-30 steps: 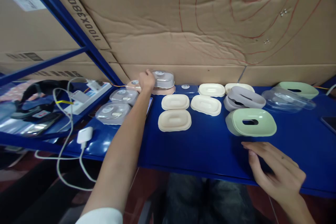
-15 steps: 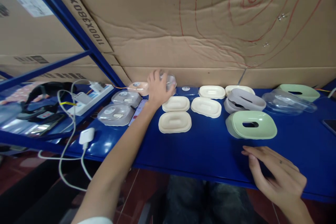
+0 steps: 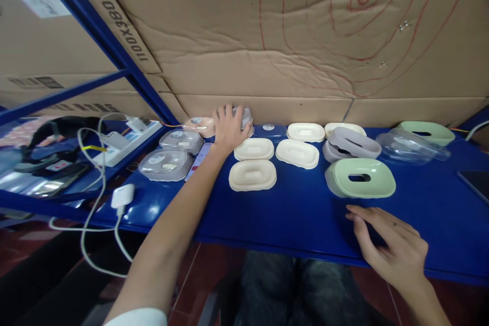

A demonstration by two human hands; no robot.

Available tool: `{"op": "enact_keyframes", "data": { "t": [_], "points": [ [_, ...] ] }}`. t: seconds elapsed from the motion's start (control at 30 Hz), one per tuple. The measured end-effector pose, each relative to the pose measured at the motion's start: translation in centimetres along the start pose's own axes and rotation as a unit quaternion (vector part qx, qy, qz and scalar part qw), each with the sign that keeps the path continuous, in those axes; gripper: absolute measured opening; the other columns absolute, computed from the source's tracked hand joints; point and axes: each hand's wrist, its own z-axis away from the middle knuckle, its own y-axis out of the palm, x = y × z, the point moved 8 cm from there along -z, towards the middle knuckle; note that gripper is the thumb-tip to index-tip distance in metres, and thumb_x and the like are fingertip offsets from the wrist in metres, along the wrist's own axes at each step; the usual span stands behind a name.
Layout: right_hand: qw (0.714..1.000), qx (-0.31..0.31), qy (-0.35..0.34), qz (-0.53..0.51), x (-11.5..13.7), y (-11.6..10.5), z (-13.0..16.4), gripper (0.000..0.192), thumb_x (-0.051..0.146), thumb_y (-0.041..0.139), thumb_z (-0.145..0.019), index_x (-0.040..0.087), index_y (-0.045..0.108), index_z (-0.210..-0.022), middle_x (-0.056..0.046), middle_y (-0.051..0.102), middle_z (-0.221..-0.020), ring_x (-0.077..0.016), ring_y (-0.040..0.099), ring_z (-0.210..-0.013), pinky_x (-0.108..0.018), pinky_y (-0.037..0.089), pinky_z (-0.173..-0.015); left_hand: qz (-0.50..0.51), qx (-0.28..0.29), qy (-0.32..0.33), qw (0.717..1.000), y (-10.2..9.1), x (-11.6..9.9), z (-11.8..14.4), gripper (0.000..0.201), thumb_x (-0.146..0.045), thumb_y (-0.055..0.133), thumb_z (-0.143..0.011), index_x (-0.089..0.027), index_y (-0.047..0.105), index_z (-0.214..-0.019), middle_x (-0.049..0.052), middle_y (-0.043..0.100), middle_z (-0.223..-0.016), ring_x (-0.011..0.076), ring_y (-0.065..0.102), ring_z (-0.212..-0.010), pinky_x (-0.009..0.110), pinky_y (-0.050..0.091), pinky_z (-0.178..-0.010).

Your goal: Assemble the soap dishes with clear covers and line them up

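Observation:
At the back of the blue table, my left hand (image 3: pixel 231 128) lies over a clear-topped plastic box (image 3: pixel 243 115), its fingers curved around the top; most of the box is hidden. Beside it stand a peach box (image 3: pixel 199 126) with a clear cover and a clear-covered blue box (image 3: pixel 270 132). Several cream oval lid-like pieces (image 3: pixel 252 175) lie just in front and to the right. My right hand (image 3: pixel 389 239) hovers near the front edge, thumb apart from the stretched fingers, holding nothing. Beyond its fingertips sits a light green box (image 3: pixel 367 178) with an oval slot in its top.
Two greyish clear-covered boxes (image 3: pixel 166 164) and a phone (image 3: pixel 198 160) are on the left. A grey slotted piece (image 3: pixel 353 142), clear covers (image 3: pixel 407 145) and another green box (image 3: pixel 428 132) stand right. A white charger (image 3: pixel 123 196) with cables lies near the blue frame. Cardboard (image 3: pixel 214 20) walls the back.
The view has shifted slightly. My left hand stays on the clear-topped box at the back. My right hand keeps nearly the same place and pose by the front edge.

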Motion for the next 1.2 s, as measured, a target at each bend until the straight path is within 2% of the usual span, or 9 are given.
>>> {"op": "enact_keyframes", "data": {
  "t": [0.2,0.33,0.43,0.53,0.67,0.8,0.97,1.07,1.2],
  "points": [
    [1.000,0.003,-0.005,-0.005,0.2,0.0,0.0,0.036,-0.002,0.076,-0.094,0.020,0.078,-0.123,0.001,0.082,-0.086,-0.0187,0.081,-0.073,-0.033,0.066,-0.077,0.043,-0.025,0.023,0.998,-1.2,-1.5,0.5,0.069,-0.053,0.058,-0.103,-0.016,0.055,-0.161,0.026,0.050,-0.168,0.0509,0.035,-0.161,0.073,0.010,-0.134],
    [1.000,0.010,-0.003,-0.003,0.1,0.1,-0.1,0.036,-0.002,0.076,-0.095,0.020,0.077,-0.123,0.001,0.082,-0.086,-0.0186,0.081,-0.072,-0.033,0.066,-0.077,0.102,-0.014,0.063,0.993,-2.8,-4.9,1.8,0.063,-0.048,0.062,-0.103,-0.015,0.058,-0.156,0.025,0.051,-0.166,0.0497,0.030,-0.166,0.072,0.013,-0.136],
    [1.000,0.008,-0.009,0.009,0.3,0.2,-0.2,0.033,0.000,0.075,-0.096,0.020,0.077,-0.121,0.001,0.083,-0.086,-0.0190,0.081,-0.073,-0.033,0.066,-0.076,0.101,0.053,0.141,0.983,-3.0,-9.3,3.4,0.054,-0.046,0.060,-0.106,-0.010,0.065,-0.146,0.027,0.061,-0.151,0.0481,0.041,-0.159,0.067,0.027,-0.134],
    [1.000,0.008,-0.010,0.016,0.5,0.4,-0.2,0.032,0.000,0.075,-0.096,0.020,0.076,-0.120,0.000,0.083,-0.087,-0.0192,0.081,-0.074,-0.033,0.066,-0.076,0.085,0.156,0.245,0.953,-2.2,-14.0,5.8,0.047,-0.044,0.059,-0.107,-0.012,0.069,-0.140,0.024,0.068,-0.142,0.0443,0.054,-0.147,0.061,0.041,-0.128],
    [1.000,-0.017,0.001,0.021,0.1,-0.8,-0.5,0.039,-0.004,0.076,-0.091,0.021,0.077,-0.121,-0.004,0.083,-0.095,-0.0210,0.080,-0.081,-0.035,0.064,-0.080,0.085,0.196,0.285,0.935,-1.3,-17.7,7.8,0.039,-0.035,0.063,-0.105,-0.014,0.070,-0.138,0.024,0.065,-0.150,0.0423,0.054,-0.149,0.059,0.045,-0.126],
    [0.997,0.007,0.005,0.074,-2.6,-2.7,-2.0,0.046,0.012,0.086,-0.090,0.023,0.075,-0.134,-0.012,0.081,-0.121,-0.0310,0.079,-0.107,-0.048,0.063,-0.096,0.111,0.189,0.275,0.936,0.0,-18.3,8.2,0.057,-0.040,0.068,-0.104,-0.019,0.059,-0.156,0.023,0.048,-0.173,0.0467,0.038,-0.166,0.067,0.034,-0.133],
    [0.980,0.173,-0.010,0.099,-7.8,-1.0,-3.4,0.084,0.056,0.087,-0.093,0.026,0.054,-0.165,-0.019,0.061,-0.163,-0.0450,0.060,-0.148,-0.065,0.051,-0.119,0.106,0.212,0.257,0.937,2.1,-17.1,8.4,0.075,-0.058,0.064,-0.106,-0.019,0.048,-0.168,0.024,0.041,-0.179,0.0491,0.029,-0.170,0.072,0.022,-0.136],
    [0.965,0.234,-0.036,0.116,-9.0,0.8,-3.5,0.086,0.063,0.084,-0.092,0.028,0.054,-0.165,-0.017,0.056,-0.169,-0.0466,0.059,-0.148,-0.068,0.050,-0.118,0.101,0.219,0.242,0.940,2.5,-16.7,8.3,0.084,-0.062,0.060,-0.107,-0.015,0.039,-0.173,0.027,0.040,-0.179,0.0504,0.028,-0.170,0.072,0.021,-0.135],
    [0.956,0.240,-0.064,0.157,-8.8,1.7,-3.7,0.077,0.061,0.082,-0.093,0.026,0.060,-0.158,-0.017,0.064,-0.162,-0.0436,0.066,-0.130,-0.061,0.055,-0.106,0.094,0.222,0.238,0.941,2.6,-16.8,8.1,0.095,-0.060,0.063,-0.104,-0.009,0.028,-0.177,0.030,0.041,-0.177,0.0530,0.035,-0.164,0.070,0.025,-0.133]
  ]
}}
